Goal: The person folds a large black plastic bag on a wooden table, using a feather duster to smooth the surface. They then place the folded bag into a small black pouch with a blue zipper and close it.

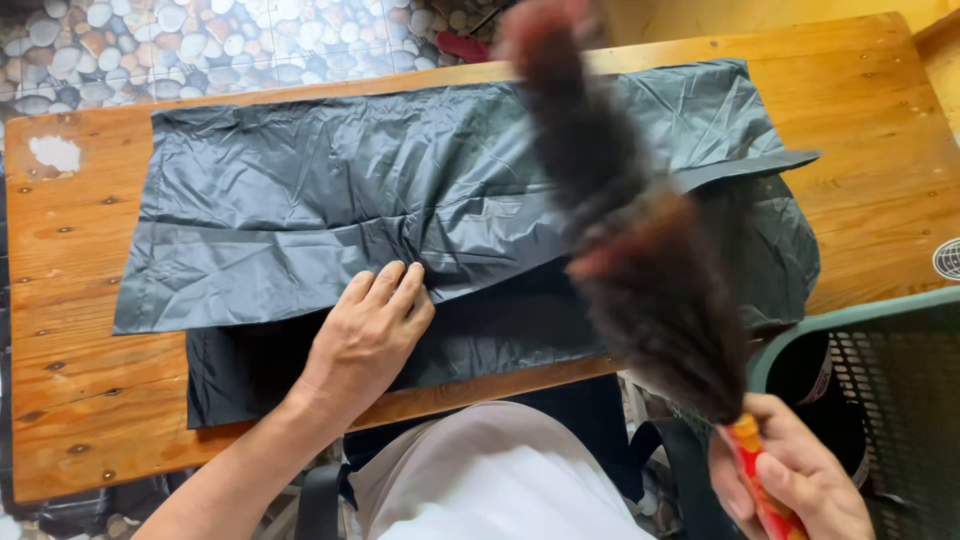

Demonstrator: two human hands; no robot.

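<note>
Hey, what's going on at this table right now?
A person is at a wooden table with black plastic bags spread flat across it. Their left hand presses palm-down on the near edge of the top bag. Their right hand grips the red and yellow handle of a dark feather duster, which is blurred and raised over the right part of the bags. A green mesh basket stands beside the table on the right.
</note>
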